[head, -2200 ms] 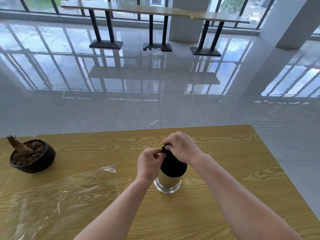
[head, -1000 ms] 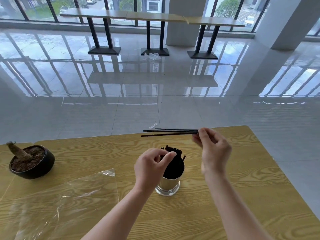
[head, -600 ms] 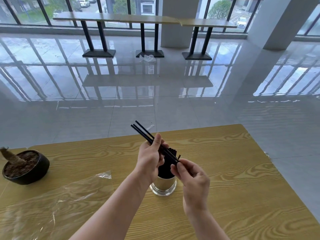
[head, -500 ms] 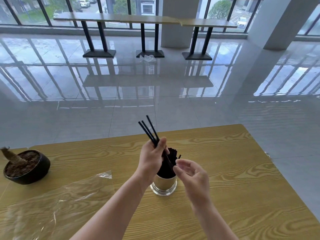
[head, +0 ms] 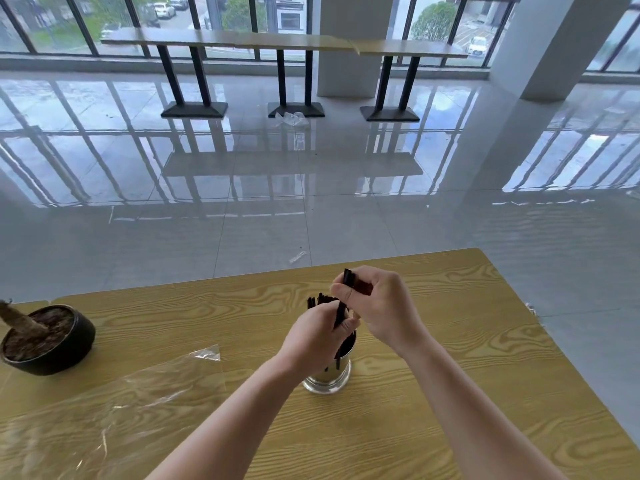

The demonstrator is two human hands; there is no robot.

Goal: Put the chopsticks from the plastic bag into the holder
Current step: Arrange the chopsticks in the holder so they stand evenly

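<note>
Many slim black chopsticks (head: 340, 311) fill shiny holder (head: 327, 377).

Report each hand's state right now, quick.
Left hand: curled round the black chopsticks, just above the holder.
Right hand: pinching the same chopsticks near their top ends.

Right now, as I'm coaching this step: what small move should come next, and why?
Probably push the chopsticks down into the holder, then release. The right hand pinches their tops, the left hand grips them at the rim, and their lower ends already reach inside.
</note>
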